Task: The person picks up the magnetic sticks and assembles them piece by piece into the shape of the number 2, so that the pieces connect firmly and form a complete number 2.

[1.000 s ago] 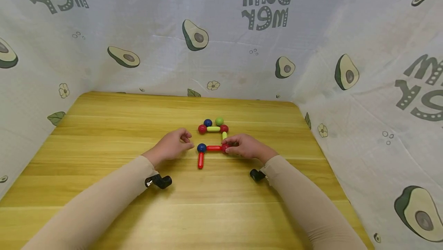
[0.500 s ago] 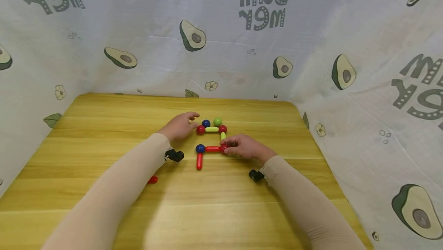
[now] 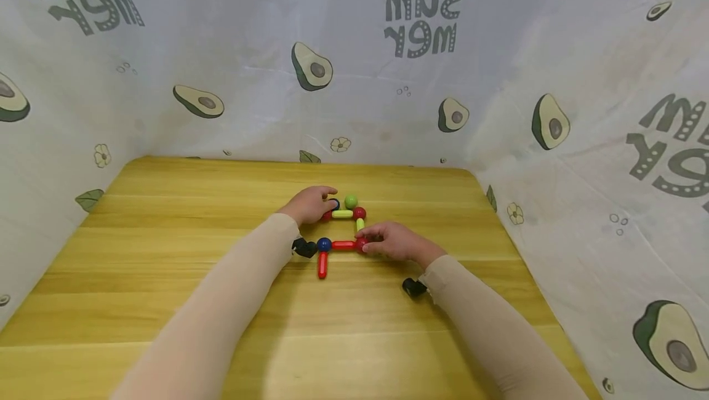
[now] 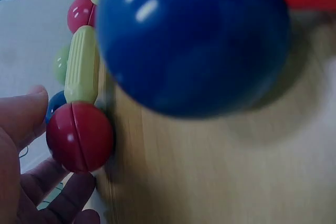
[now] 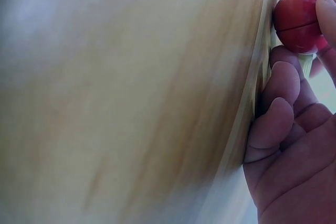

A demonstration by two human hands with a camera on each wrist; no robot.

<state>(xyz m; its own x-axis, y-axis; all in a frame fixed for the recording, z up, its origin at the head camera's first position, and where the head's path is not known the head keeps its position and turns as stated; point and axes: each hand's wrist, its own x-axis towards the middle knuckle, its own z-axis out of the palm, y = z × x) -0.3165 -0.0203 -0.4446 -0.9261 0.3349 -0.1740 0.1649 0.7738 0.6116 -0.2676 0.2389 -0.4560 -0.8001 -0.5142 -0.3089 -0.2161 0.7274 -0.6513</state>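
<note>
Magnetic rods and balls form a joined shape on the table. My right hand [image 3: 396, 241] pinches the red ball [image 5: 296, 22] at its near right corner, thumb on one side. From there a red rod [image 3: 343, 245] runs left to a blue ball [image 3: 324, 244], with another red rod [image 3: 322, 264] pointing toward me. A yellow rod [image 3: 360, 224] goes back to a second red ball [image 3: 359, 213], then a yellow rod [image 4: 82, 64] leads left to a third red ball [image 4: 80, 137]. Behind that one, my left hand [image 3: 309, 205] has thumb and fingers around a blue ball [image 4: 55, 103], partly hidden.
A green ball [image 3: 351, 202] sits behind the far yellow rod, right of the left hand. The wooden table [image 3: 166, 252] ends at a printed cloth [image 3: 249, 80] at the back and sides. Black wrist cameras [image 3: 304, 247] hang below both wrists, the left one close beside the near blue ball.
My left hand has moved back and right from beside the near blue ball to the far blue ball, and its fingers have come around it. The right hand has kept its pinch.
</note>
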